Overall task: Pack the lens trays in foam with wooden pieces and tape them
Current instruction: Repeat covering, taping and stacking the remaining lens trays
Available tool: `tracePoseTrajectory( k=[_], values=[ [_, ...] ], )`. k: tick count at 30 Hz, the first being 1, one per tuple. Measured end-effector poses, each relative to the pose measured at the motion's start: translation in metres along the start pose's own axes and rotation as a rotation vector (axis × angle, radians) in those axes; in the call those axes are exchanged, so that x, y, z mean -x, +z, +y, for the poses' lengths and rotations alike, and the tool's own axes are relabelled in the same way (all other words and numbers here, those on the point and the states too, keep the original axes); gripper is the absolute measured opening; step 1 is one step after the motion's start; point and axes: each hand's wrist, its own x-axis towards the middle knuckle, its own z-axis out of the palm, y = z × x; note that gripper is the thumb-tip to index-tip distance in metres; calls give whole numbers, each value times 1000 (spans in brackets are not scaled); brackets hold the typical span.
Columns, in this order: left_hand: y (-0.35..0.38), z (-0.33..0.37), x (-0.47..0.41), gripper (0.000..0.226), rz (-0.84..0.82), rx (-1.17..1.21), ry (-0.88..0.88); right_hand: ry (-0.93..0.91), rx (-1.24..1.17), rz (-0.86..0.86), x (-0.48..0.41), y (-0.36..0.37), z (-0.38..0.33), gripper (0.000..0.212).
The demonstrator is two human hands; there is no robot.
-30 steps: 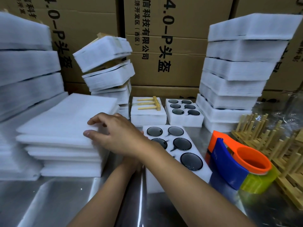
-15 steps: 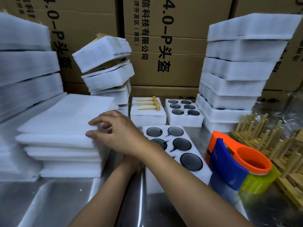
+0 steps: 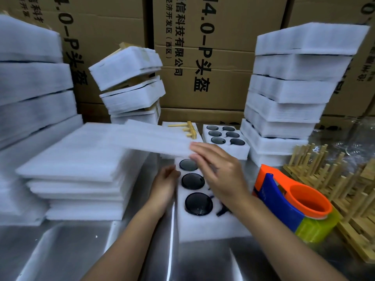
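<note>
A white foam lens tray (image 3: 205,226) with several dark round lenses lies on the steel table in front of me. My right hand (image 3: 221,173) pinches the edge of a thin white foam sheet (image 3: 150,137) and holds it in the air above the tray's far end. My left hand (image 3: 165,184) rests against the tray's left side. The sheet hides the far lenses. Behind, a second lens tray (image 3: 225,138) sits next to a foam block carrying a wooden piece (image 3: 187,128). An orange and blue tape dispenser (image 3: 292,203) stands to the right.
A pile of foam sheets (image 3: 77,173) lies at the left. Stacks of packed foam blocks (image 3: 294,88) rise at the right, left and middle back. Wooden racks (image 3: 334,179) crowd the right edge. Cardboard boxes (image 3: 203,57) form the back wall.
My right hand has lifted one foam sheet off the left pile and carried it rightward over the lens tray. My left hand has come into view beside the tray.
</note>
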Motion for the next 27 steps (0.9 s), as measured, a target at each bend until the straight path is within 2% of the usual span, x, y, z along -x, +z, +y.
tracePoseTrajectory(
  k=[5, 10, 17, 22, 27],
  values=[
    [-2, -1, 3, 12, -46, 61, 54, 55, 180, -48, 47, -68, 33, 28],
    [-1, 0, -1, 26, 17, 49, -21, 80, 252, -138, 88, -105, 44, 48],
    [0, 0, 0, 30, -4, 46, -18, 164, 171, -176, 102, -102, 45, 52],
    [-2, -1, 4, 21, -7, 81, -43, 167, 150, -196, 104, -97, 46, 55],
    [-1, 3, 8, 23, -7, 91, -58, 198, 142, -207, 105, -99, 45, 50]
  ],
)
